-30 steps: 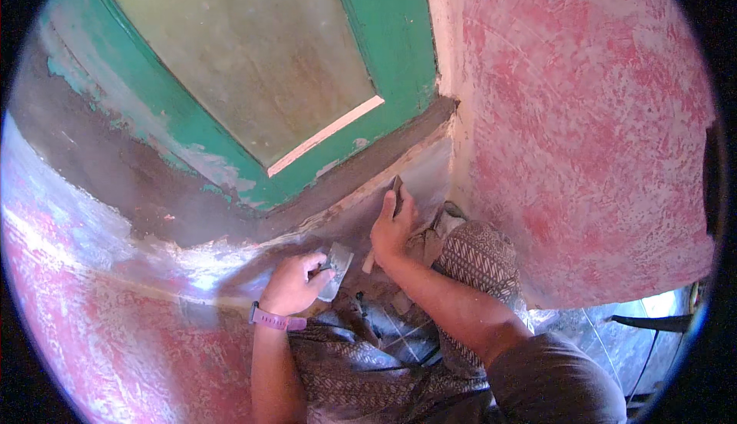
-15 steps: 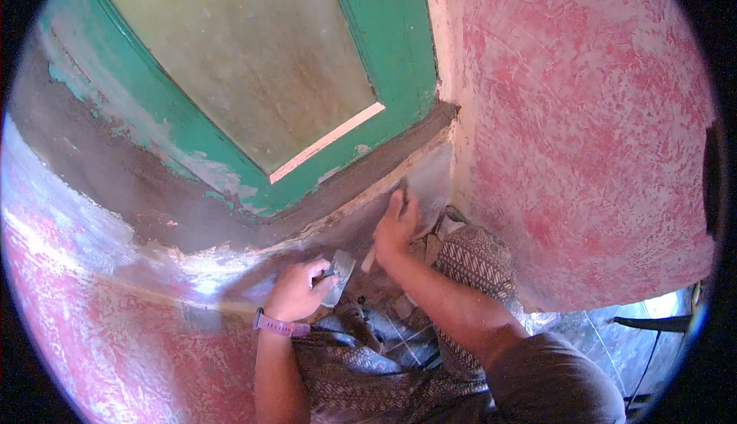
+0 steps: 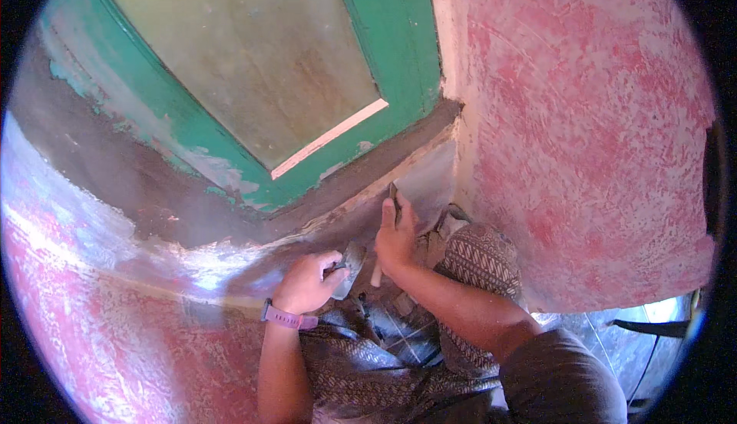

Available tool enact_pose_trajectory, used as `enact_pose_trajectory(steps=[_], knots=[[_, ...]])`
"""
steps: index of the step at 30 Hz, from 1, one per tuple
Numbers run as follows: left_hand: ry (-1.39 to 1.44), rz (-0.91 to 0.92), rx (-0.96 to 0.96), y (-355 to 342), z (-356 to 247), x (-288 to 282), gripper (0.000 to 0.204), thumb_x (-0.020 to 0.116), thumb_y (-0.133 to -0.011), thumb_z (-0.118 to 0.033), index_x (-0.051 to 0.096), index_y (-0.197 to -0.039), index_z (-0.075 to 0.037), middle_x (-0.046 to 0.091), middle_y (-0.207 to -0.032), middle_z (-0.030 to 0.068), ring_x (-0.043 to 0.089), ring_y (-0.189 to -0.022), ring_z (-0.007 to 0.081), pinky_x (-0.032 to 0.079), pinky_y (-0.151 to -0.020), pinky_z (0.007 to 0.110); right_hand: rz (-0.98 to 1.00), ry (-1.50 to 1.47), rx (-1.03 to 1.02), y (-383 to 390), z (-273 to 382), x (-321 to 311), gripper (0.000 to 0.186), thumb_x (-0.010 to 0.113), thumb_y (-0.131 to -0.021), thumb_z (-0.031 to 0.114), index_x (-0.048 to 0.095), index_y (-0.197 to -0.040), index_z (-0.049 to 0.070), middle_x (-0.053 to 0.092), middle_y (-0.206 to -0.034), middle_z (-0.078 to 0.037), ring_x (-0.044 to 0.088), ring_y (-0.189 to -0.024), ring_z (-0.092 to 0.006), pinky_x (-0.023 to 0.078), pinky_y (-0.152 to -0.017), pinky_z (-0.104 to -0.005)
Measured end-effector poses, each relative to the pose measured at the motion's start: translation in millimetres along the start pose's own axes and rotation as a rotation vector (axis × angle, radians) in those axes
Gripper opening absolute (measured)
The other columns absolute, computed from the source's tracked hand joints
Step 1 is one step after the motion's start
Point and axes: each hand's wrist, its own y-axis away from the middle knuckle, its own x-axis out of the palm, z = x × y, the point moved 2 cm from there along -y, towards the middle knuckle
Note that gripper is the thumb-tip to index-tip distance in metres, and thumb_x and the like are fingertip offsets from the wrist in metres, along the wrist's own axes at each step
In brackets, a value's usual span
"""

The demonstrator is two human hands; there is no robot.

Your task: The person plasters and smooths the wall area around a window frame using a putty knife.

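My left hand (image 3: 305, 284), with a purple band on its wrist, is closed around a flat, greyish scraper blade (image 3: 350, 272) that is held tilted. To its right, my right hand (image 3: 394, 241) grips a slim tool with a pale handle (image 3: 376, 275) sticking out below the palm. A narrow dark tip (image 3: 393, 190) of that tool points up at the low wall strip (image 3: 426, 174). Whether the tip touches the wall I cannot tell. Above both hands runs a dark band of rough plaster (image 3: 361, 161) under the green frame (image 3: 338, 171).
The green frame surrounds a yellowish panel (image 3: 253, 56). A mottled pink wall (image 3: 583, 132) rises on the right, and more pink wall (image 3: 130, 339) lies at lower left. My knees in patterned cloth (image 3: 482, 259) are close below my hands, over dark floor tiles (image 3: 403, 336).
My left hand has shifted slightly right and up with the scraper. My right hand has dropped a little, and the tool's dark tip now shows above its fingers.
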Motion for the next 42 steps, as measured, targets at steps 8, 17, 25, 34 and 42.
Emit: enact_pose_trajectory(steps=[8, 17, 25, 34, 42], knots=[[-0.010, 0.050, -0.036, -2, 0, -4, 0.032, 0.070, -0.089, -0.031, 0.068, -0.104, -0.003, 0.069, -0.096, 0.0252, 0.066, -0.092, 0.0451, 0.051, -0.079, 0.049, -0.015, 0.102, -0.208, -10, -12, -4, 0.056, 0.051, -0.106, 0.040, 0.047, -0.144, -0.001, 0.048, -0.137, -0.029, 0.042, -0.129, -0.0423, 0.033, -0.112, -0.0489], [-0.089, 0.068, 0.013, -3, 6, 7, 0.036, 0.069, -0.090, -0.032, 0.070, -0.113, -0.004, 0.070, -0.104, 0.0246, 0.066, -0.099, 0.0455, 0.052, -0.084, 0.049, 0.015, 0.143, -0.193, -23, -14, -15, 0.057, 0.053, -0.105, 0.040, 0.047, -0.144, -0.002, 0.051, -0.133, -0.029, 0.044, -0.126, -0.0409, 0.033, -0.111, -0.0488], [-0.112, 0.006, 0.024, 2, -2, 9, 0.034, 0.069, -0.090, -0.031, 0.070, -0.114, -0.006, 0.070, -0.099, 0.0247, 0.067, -0.096, 0.0450, 0.052, -0.083, 0.051, 0.044, 0.113, -0.286, -12, -4, -15, 0.060, 0.051, -0.105, 0.043, 0.047, -0.142, -0.004, 0.045, -0.134, -0.030, 0.041, -0.128, -0.0427, 0.032, -0.110, -0.0532], [-0.115, 0.073, 0.051, 6, -12, 12, 0.037, 0.070, -0.090, -0.031, 0.070, -0.114, -0.002, 0.071, -0.101, 0.0241, 0.069, -0.094, 0.0425, 0.054, -0.082, 0.047, -0.020, 0.126, -0.225, -14, 1, -12, 0.058, 0.051, -0.106, 0.042, 0.045, -0.146, -0.001, 0.047, -0.140, -0.027, 0.040, -0.133, -0.0396, 0.031, -0.114, -0.0473], [-0.098, 0.018, 0.092, 16, -16, 13, 0.030, 0.069, -0.089, -0.028, 0.069, -0.106, -0.004, 0.068, -0.090, 0.0246, 0.065, -0.087, 0.0463, 0.050, -0.076, 0.052, -0.113, 0.127, -0.248, -23, -3, -16, 0.056, 0.055, -0.104, 0.039, 0.050, -0.141, -0.003, 0.050, -0.138, -0.027, 0.042, -0.130, -0.0409, 0.032, -0.112, -0.0512]])
